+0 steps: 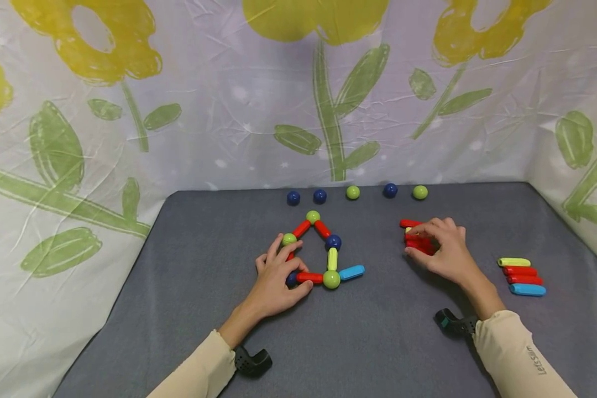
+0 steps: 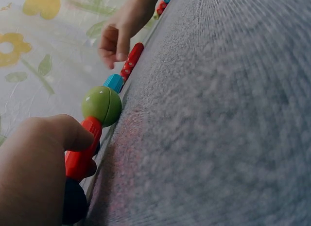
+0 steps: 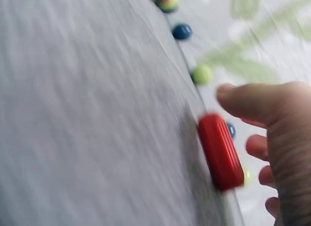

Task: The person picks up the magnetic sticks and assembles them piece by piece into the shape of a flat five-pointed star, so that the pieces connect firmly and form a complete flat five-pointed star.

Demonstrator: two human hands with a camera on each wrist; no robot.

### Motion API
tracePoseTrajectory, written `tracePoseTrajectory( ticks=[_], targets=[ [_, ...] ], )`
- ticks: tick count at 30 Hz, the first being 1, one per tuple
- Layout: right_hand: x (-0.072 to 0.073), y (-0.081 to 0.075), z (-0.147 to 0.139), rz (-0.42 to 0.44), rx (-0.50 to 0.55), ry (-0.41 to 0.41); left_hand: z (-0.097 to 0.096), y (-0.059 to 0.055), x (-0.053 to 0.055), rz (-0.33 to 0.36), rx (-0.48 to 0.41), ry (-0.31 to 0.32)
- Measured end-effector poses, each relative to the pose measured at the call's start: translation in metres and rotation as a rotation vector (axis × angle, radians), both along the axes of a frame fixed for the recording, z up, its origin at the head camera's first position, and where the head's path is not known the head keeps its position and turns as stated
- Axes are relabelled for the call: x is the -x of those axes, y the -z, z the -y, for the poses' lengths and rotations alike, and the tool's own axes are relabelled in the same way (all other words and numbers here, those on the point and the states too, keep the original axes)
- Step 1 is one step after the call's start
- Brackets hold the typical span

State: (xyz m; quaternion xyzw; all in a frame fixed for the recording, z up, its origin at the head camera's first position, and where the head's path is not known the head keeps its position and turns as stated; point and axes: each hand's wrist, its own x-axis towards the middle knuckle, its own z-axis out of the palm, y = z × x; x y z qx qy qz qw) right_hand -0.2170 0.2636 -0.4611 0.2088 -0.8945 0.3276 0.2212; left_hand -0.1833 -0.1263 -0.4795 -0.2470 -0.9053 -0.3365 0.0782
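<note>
We see the left hand [image 1: 277,279] and right hand [image 1: 445,249] well apart over the grey surface [image 1: 358,337]. The left hand's thumb and fingers pinch the lower red rod [image 1: 310,277] of a five-sided ring, which lies nearer the far edge of the surface than the near one, just left of its middle. That rod runs between a dark blue ball [image 1: 292,279], partly covered by the fingers, and a green ball [image 1: 331,279]. From this green ball a light blue rod [image 1: 351,272] points toward the right edge, and a yellow-green rod [image 1: 332,258] runs up to another blue ball [image 1: 333,242]. Two red rods slope from the topmost green ball [image 1: 313,217]; the ring's left side is partly hidden by the hand.

The right hand, thumb and fingers spread, hovers around a cluster of red rods [image 1: 419,244], with a gap between the thumb and the nearest rod in the right wrist view. Near the right edge, we find a row of four rods [image 1: 522,275]: yellow-green, red, red and light blue. Five loose balls [image 1: 352,192] line the far edge, three dark blue and two green. Behind them rises a flowered cloth [image 1: 219,110].
</note>
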Motion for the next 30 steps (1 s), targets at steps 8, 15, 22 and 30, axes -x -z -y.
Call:
tracePoseTrajectory(
  ticks=[8,15,22,30],
  targets=[
    [0.000,0.001,-0.019,0.022,-0.060,0.003,0.000,-0.001,0.000,-0.006,-0.006,0.002],
    [0.001,0.003,-0.006,-0.046,-0.124,0.004,0.001,-0.001,-0.001,0.008,0.004,-0.007],
    [-0.001,0.005,0.022,-0.086,-0.135,-0.058,0.001,0.001,-0.001,0.006,-0.003,-0.004],
    [-0.006,0.007,0.045,-0.050,-0.192,-0.139,-0.001,0.001,0.000,-0.021,0.003,0.008]
  ],
)
